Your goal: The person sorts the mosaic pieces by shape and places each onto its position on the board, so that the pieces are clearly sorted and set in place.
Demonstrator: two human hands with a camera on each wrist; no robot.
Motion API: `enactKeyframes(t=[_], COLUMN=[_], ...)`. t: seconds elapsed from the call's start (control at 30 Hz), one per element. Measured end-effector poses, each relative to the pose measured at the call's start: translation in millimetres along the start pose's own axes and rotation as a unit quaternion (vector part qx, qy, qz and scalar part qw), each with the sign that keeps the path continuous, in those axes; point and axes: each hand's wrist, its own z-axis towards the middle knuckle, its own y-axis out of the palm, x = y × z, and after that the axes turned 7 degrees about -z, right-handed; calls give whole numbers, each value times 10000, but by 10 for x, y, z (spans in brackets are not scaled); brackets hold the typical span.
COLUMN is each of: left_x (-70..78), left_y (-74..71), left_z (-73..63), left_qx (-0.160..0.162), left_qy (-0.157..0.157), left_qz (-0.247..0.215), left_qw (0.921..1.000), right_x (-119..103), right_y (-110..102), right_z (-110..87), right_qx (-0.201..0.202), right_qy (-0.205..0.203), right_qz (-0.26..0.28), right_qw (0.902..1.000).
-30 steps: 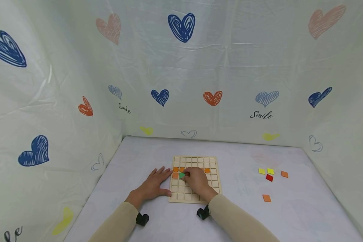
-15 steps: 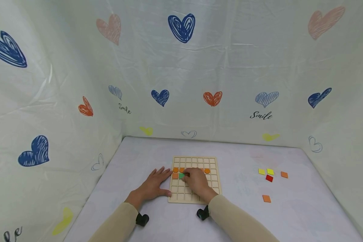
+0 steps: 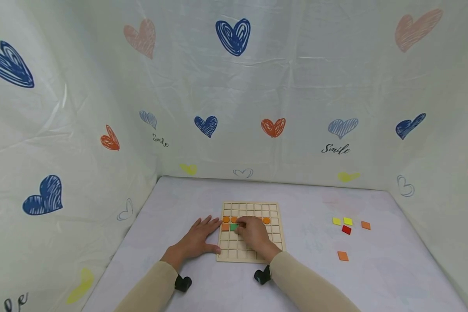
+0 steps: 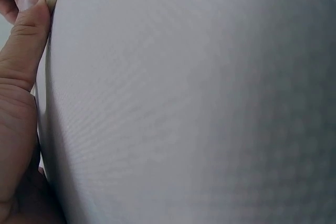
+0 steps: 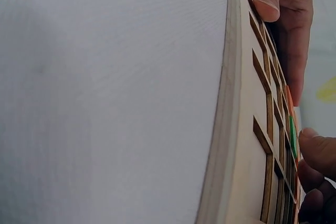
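A light wooden grid board [image 3: 231, 255] lies on the table in the head view. My left hand [image 3: 196, 238] rests at its left edge, fingers spread and thumb touching the lower part of the side; the left wrist view has this thumb [image 4: 26, 45] against the wood. The thumb and index finger of my right hand [image 3: 253, 235] pinch at the right side of a green tile [image 3: 233, 227] in the board's second filled row. An orange square tile [image 3: 225, 227] sits left of the green one. Above them run orange round pieces [image 3: 226, 219], partly hidden by my right hand.
To the right on the table lie two yellow tiles [image 3: 347, 221], a red tile [image 3: 346, 230] and an orange tile [image 3: 365, 225]. Another orange tile [image 3: 343, 256] lies nearer me. A white curtain [image 3: 296, 86] printed with hearts stands behind and beside the table.
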Motion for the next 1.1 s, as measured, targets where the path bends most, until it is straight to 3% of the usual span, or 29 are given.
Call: enactKeyframes(t=[0.3,0.53,0.73,1.1], left_x=[2,-2,16,23], left_y=[3,13,18,32], left_z=[3,12,4,7], left_qx=[6,-35,-33,39], left_qy=[-37,-79,-129,-236], left_qz=[29,104,82,97], left_qw=[10000,9999,9999,9997], right_x=[65,85,95,293], right_y=[-54,-189,-363,-687], right_z=[-4,-37,-101,-274], right_qx=[81,123,-35,132], right_qy=[135,30,172,342], right_qz=[582,841,1051,863], right_qw=[9982,9964,9943,9956])
